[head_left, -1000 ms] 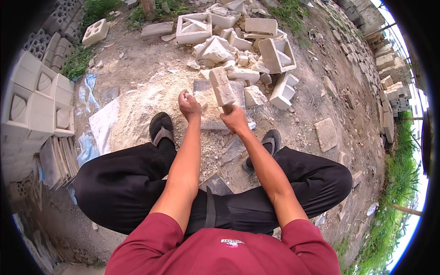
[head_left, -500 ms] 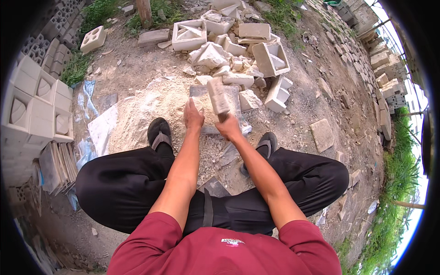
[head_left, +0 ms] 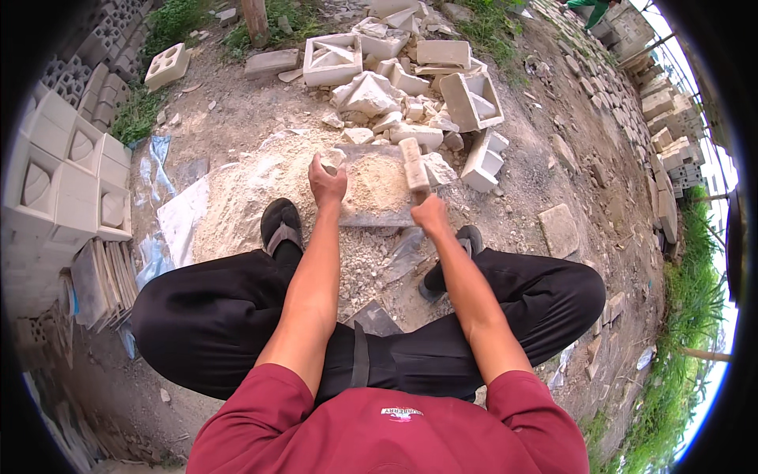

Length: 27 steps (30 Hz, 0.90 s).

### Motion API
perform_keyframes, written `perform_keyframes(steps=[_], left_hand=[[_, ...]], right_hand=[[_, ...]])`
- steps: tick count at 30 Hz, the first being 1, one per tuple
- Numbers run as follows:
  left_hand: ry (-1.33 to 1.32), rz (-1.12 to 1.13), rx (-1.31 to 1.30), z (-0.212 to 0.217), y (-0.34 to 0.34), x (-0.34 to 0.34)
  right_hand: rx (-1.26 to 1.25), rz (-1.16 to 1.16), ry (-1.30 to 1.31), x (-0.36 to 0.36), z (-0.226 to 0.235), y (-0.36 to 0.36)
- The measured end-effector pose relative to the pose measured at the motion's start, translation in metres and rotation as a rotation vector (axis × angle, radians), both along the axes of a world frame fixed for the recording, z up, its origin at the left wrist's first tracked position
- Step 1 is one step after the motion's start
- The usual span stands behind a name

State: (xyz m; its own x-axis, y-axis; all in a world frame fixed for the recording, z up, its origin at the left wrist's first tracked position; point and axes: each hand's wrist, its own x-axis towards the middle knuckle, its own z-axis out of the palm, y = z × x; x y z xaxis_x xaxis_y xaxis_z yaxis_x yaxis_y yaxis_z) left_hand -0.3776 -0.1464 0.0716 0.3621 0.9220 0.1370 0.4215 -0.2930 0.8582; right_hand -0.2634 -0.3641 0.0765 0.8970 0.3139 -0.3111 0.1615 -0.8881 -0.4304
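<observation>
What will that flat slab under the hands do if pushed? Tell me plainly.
The flat slab looks like stone or concrete, so it is probably stiff and heavy for its size. It lies flat on rubble and powder, so it would likely scrape and not roll. The loose powder heap on it would probably spill. The left hand and right hand rest at its edges.

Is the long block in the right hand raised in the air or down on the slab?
Down. The block, gripped at its near end by the right hand, lies low over the flat slab with its crushed powder; actual contact cannot be told.
</observation>
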Motion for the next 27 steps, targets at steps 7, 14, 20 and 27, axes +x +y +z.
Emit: perform_keyframes(steps=[7,14,20,27], left_hand=[[-0.025,0.083,0.012,0.005,-0.004,-0.003],[-0.030,0.113,0.028,0.004,0.007,-0.026],[0.023,0.120,0.017,0.000,0.009,-0.033],[-0.127,0.119,-0.038,0.009,0.005,-0.020]], right_hand=[[0.110,0.222,0.093,-0.051,0.002,0.042],[0.129,0.002,0.092,0.003,0.030,0.043],[0.041,0.036,-0.027,-0.014,0.012,0.038],[0.058,0.420,-0.004,-0.031,0.002,0.056]])
